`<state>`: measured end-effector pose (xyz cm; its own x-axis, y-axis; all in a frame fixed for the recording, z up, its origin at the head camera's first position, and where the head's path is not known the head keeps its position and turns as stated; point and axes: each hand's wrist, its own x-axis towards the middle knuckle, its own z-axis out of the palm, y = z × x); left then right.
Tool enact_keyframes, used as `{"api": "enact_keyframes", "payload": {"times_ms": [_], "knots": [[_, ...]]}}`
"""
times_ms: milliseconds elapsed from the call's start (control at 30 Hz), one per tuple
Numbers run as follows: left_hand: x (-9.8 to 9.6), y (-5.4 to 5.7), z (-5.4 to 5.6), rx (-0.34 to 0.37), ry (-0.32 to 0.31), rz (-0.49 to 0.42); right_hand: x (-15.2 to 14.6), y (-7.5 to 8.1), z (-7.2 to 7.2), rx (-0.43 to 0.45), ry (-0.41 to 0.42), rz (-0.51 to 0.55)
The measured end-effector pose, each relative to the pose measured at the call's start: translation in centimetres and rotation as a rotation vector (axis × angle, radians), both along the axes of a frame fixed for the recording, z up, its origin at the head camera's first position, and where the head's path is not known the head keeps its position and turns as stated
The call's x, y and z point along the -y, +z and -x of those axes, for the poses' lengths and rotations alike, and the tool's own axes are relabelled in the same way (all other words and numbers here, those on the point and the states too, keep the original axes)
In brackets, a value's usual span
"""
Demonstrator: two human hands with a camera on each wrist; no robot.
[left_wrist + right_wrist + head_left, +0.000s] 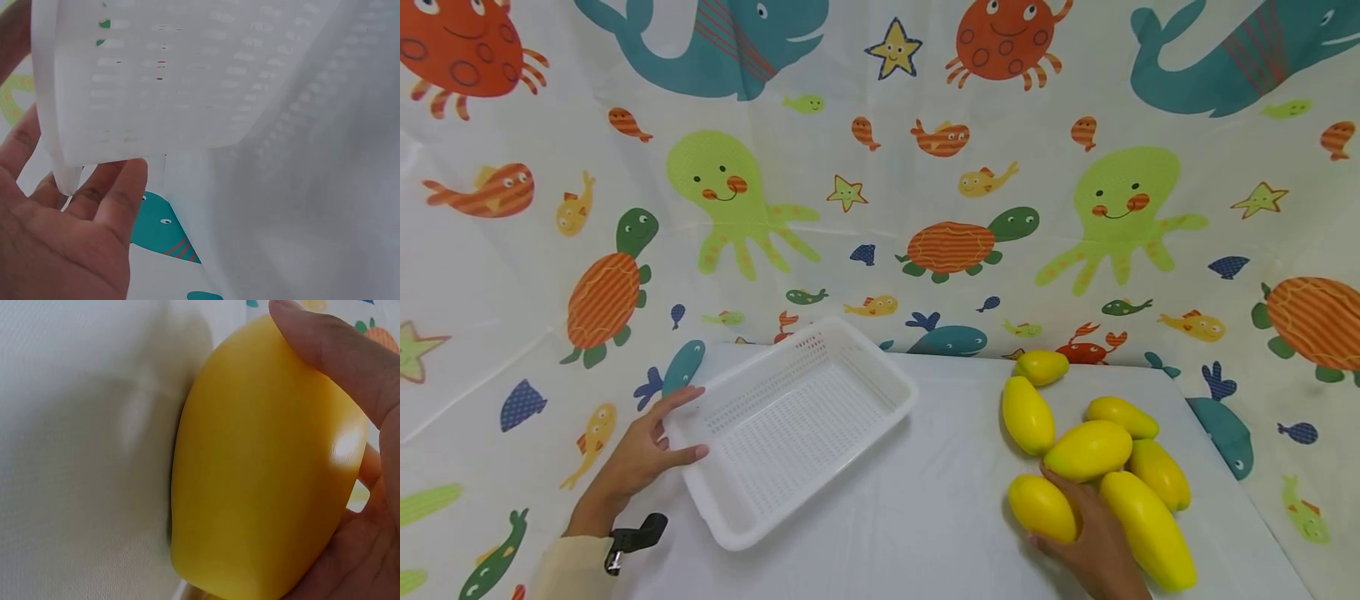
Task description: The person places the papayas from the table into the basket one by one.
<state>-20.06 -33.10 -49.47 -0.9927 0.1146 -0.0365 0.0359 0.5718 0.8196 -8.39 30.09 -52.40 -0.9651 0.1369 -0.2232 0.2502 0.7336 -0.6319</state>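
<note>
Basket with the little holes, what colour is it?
The basket is white; head view shows best.

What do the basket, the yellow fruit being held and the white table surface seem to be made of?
White basket: likely moulded plastic, satin finish; colours show through its slotted walls.

Yellow fruit: smooth, softly glossy skin with a bright highlight; real or imitation, I can't tell.

White table surface: possibly cloth or thin vinyl, mostly matte, with fine surface texture.
</note>
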Motion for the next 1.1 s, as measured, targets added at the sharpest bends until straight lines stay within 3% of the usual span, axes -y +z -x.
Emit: {"api": "enact_keyframes", "payload": {"times_ms": [300,600,1100], "knots": [[-1.4,0.2,-0.6,-0.011,-0.021,0.009,0.0,-0.2,-0.2,0.022,-0.019,0.013],[-2.4,-0.3,-1.0,-0.017,-0.016,0.005,1.2,0.0,-0.2,0.010,-0.013,0.072],[-3.5,-0.3,-1.7,0.007,-0.005,-0.001,2.6,2.5,-0.5,-0.067,0.035,0.120]]}}
